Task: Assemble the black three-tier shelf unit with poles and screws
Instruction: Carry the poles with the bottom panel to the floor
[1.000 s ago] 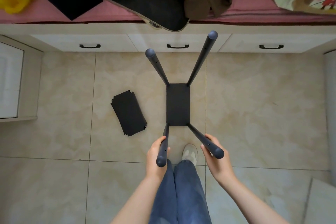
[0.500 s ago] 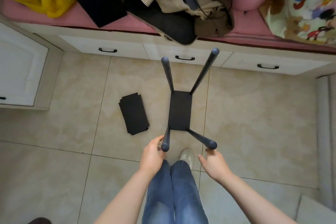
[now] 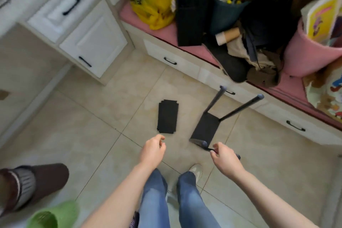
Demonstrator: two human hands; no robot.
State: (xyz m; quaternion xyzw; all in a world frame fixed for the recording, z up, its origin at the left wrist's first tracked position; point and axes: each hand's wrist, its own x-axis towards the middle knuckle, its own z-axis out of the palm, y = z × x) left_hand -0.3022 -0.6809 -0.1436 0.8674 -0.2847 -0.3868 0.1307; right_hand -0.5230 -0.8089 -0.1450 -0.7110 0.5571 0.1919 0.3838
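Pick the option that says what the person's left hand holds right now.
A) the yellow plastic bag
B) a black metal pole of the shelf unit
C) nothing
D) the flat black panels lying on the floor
C: the left hand hangs above the tiled floor with loosely curled fingers around nothing, apart from the flat black panels; only the right hand grips a black metal pole.

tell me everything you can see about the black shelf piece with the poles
The shelf piece is a flat, matte black rectangular panel with four slim dark poles rising from its corners, each with a rounded tip. It sits over the tiled floor near the white drawers, two poles pointing toward them. The right hand grips one near pole.
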